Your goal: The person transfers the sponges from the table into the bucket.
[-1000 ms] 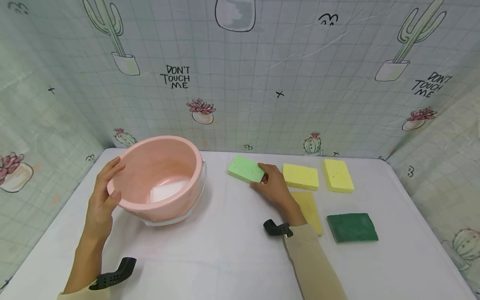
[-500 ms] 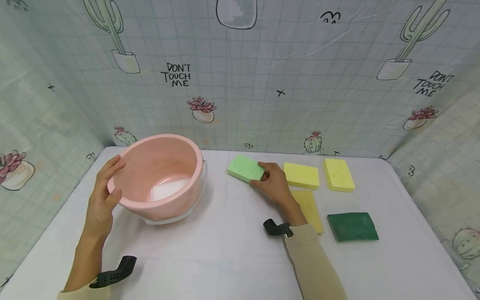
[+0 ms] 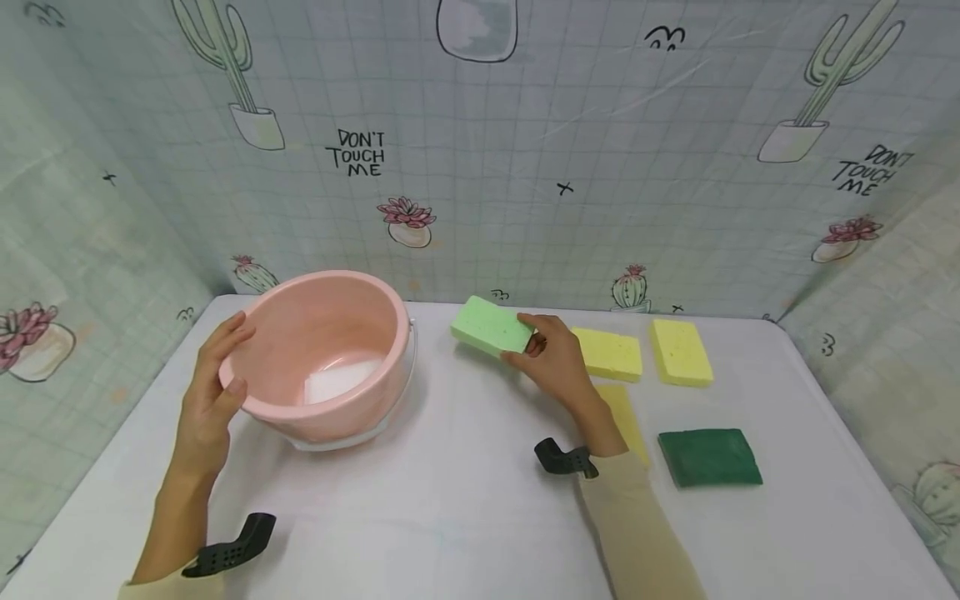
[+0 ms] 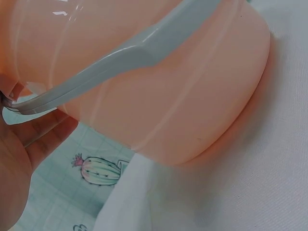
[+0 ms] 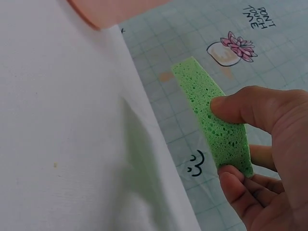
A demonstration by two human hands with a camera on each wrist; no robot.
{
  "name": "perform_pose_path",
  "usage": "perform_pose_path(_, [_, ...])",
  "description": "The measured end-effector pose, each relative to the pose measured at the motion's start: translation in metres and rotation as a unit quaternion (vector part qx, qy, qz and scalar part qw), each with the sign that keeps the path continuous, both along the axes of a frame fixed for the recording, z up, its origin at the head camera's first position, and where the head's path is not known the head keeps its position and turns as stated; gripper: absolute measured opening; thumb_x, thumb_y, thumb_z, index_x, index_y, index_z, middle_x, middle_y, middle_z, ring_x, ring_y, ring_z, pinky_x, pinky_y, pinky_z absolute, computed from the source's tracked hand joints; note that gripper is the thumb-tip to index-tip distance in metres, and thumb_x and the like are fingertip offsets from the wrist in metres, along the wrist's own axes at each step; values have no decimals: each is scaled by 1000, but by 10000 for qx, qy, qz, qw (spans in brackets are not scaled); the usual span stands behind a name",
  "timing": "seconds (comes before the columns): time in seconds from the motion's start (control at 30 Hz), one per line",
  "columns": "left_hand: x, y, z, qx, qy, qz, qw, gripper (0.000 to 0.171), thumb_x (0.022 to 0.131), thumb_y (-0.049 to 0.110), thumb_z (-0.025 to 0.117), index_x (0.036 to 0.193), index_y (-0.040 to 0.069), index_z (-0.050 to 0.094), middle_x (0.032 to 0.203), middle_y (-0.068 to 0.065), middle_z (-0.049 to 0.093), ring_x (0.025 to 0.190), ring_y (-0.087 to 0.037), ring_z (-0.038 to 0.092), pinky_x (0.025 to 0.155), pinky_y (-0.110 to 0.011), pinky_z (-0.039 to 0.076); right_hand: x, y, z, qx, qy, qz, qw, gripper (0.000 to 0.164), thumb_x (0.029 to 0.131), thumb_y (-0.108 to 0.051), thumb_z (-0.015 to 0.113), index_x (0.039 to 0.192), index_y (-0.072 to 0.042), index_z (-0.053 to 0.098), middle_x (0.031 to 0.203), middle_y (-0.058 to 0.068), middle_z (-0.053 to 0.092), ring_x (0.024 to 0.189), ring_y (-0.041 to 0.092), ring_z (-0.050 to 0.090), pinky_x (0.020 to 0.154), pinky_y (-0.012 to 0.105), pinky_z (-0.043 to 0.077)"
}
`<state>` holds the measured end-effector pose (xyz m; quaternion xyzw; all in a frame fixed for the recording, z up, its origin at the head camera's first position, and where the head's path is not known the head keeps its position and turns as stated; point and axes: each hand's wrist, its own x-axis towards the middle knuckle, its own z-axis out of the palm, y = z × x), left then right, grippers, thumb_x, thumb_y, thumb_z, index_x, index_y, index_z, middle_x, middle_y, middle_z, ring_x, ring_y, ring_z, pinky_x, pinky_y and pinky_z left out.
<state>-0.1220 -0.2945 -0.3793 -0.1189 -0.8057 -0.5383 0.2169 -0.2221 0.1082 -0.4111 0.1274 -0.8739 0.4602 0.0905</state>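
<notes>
A light green sponge (image 3: 489, 326) is pinched at its right end by my right hand (image 3: 557, 358). In the right wrist view the thumb presses one side of the green sponge (image 5: 211, 115), which is lifted off the table with its shadow below. My left hand (image 3: 207, 400) grips the left rim of a pink bucket (image 3: 390, 375), thumb outside and fingers around the edge. The bucket leans with its mouth toward me, and a white piece (image 3: 341, 381) lies at its bottom. Its grey handle (image 4: 134, 55) hangs down the outer side in the left wrist view.
Two yellow sponges, one nearer (image 3: 609, 354) and one farther right (image 3: 681, 352), lie right of my right hand. A darker yellow pad (image 3: 624, 417) is partly under my right forearm. A dark green scouring pad (image 3: 710, 457) lies nearer me on the white table (image 3: 450, 517).
My right hand has raised the green sponge slightly off the table, tilting it. The left hand keeps its grip on the bucket, which stays in place.
</notes>
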Motion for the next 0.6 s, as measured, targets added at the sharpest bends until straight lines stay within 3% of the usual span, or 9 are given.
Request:
perform_pose_path(0.17, [0, 0, 1, -35, -32, 13, 10000, 54, 88, 11, 42, 143, 8, 42, 155, 0, 24, 141, -20, 20, 107, -27, 30, 2, 6, 16, -45, 160, 84, 9998, 62, 76, -21, 80, 131, -7, 58, 118, 8, 55, 78, 18, 56, 71, 30, 48])
perform_pose_path(0.37, [-1, 0, 1, -34, -66, 33, 10000, 54, 89, 11, 42, 143, 8, 42, 155, -1, 24, 141, -21, 20, 104, -23, 34, 3, 3, 46, -22, 353, 341, 9988, 62, 78, -21, 80, 134, -8, 55, 118, 8, 53, 79, 18, 56, 72, 31, 48])
perform_pose_path(0.6, [0, -1, 0, 26, -8, 0, 10000, 54, 89, 12, 42, 143, 8, 42, 155, -1, 24, 141, -20, 19, 106, -25, 31, 6, -6, 74, -94, 285, 639, 9975, 64, 79, -25, 79, 136, -10, 53, 116, 7, 52, 83, 18, 55, 73, 31, 48])
